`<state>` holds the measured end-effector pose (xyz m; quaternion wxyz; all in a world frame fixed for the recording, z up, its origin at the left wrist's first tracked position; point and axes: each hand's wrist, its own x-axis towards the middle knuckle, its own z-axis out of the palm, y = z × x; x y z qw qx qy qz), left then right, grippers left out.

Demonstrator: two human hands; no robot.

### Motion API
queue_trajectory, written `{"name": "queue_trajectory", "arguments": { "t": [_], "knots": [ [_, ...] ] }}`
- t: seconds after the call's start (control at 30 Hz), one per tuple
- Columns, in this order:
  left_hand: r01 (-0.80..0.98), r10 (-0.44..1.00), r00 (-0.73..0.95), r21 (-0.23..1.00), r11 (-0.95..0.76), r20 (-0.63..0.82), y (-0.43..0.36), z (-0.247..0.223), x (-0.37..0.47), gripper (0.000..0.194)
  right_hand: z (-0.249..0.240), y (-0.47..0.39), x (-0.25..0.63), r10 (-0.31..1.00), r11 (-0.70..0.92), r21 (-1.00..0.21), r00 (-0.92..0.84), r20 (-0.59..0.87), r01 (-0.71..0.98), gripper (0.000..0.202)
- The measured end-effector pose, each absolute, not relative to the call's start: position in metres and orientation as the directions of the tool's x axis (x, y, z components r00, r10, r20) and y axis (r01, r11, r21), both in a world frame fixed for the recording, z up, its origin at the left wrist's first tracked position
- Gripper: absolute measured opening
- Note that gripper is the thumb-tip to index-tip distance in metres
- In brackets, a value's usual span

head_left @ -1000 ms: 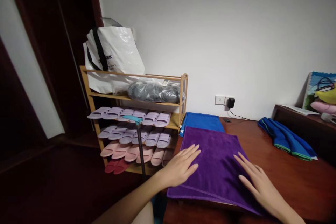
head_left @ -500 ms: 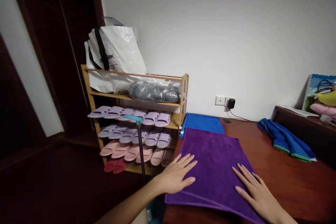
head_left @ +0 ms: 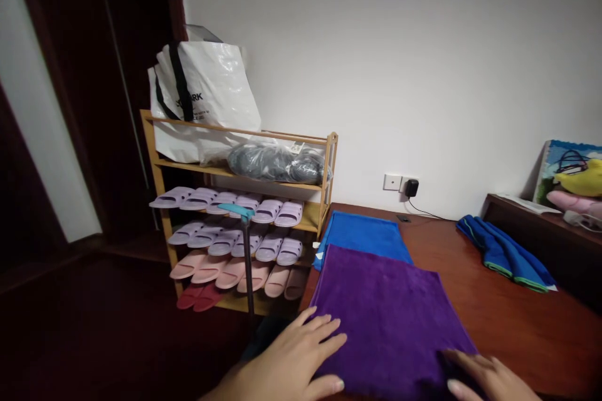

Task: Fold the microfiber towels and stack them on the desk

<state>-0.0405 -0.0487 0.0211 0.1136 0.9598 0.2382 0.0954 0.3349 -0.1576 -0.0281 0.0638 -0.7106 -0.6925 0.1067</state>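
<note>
A purple cloth [head_left: 385, 313] lies flat on the reddish-brown table [head_left: 508, 319], partly over a blue cloth [head_left: 367, 235]. My left hand [head_left: 301, 357] rests over the purple cloth's left edge with its fingers spread. At the cloth's lower right is my right hand [head_left: 484, 376], fingers apart, cut off by the bottom of the view. The near edge of the purple cloth is out of view. Farther right, a crumpled blue cloth with green edging [head_left: 508, 254] lies on the table.
Left of the table stands a wooden rack [head_left: 153, 138] with slippers [head_left: 219, 238], bagged dark items [head_left: 277, 163] and a white bag [head_left: 211, 84]. A teal-topped pole [head_left: 247, 263] stands before it. A black plug [head_left: 411, 188] sits in the wall.
Both hands have moved down toward the near side. The purple cloth has shifted nearer too, showing more of the blue cloth behind it. The view has shifted slightly.
</note>
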Motion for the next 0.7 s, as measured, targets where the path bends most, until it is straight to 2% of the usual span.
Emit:
{"name": "queue_trajectory", "arguments": {
  "t": [0.1, 0.17, 0.23, 0.37, 0.43, 0.57, 0.7],
  "knots": [
    [0.501, 0.554, 0.809, 0.260, -0.825, 0.197, -0.021, 0.035, -0.016, 0.045, -0.016, -0.121, 0.337, 0.987, -0.057, -0.248, 0.092, 0.135, 0.967, 0.060],
    [0.563, 0.604, 0.736, 0.219, -0.797, 0.307, 0.010, 0.034, 0.007, 0.044, -0.014, -0.087, 0.336, 0.972, 0.004, -0.232, 0.051, 0.229, 0.973, 0.063],
    [0.607, 0.621, 0.689, 0.170, -0.776, 0.374, 0.044, 0.023, 0.025, 0.045, -0.020, -0.057, 0.338, 0.972, -0.015, -0.225, 0.067, 0.226, 0.974, 0.066],
    [0.668, 0.691, 0.699, 0.178, -0.722, 0.182, 0.086, -0.009, 0.034, 0.056, -0.049, -0.035, 0.354, 0.978, -0.126, -0.230, 0.160, 0.135, 0.965, 0.067],
    [0.668, 0.699, 0.699, 0.210, -0.714, 0.152, 0.091, -0.020, 0.030, 0.057, -0.061, -0.038, 0.363, 0.980, -0.129, -0.227, 0.158, 0.118, 0.965, 0.066],
    [0.668, 0.709, 0.672, 0.238, -0.705, 0.214, 0.087, -0.029, 0.024, 0.056, -0.071, -0.045, 0.372, 0.984, -0.106, -0.233, 0.135, 0.114, 0.967, 0.068],
    [0.749, 0.797, 0.533, 0.281, -0.600, 0.283, 0.086, -0.032, 0.028, 0.054, -0.069, -0.045, 0.371, 0.984, -0.101, -0.249, 0.134, 0.118, 0.963, 0.069]
  ]
}}
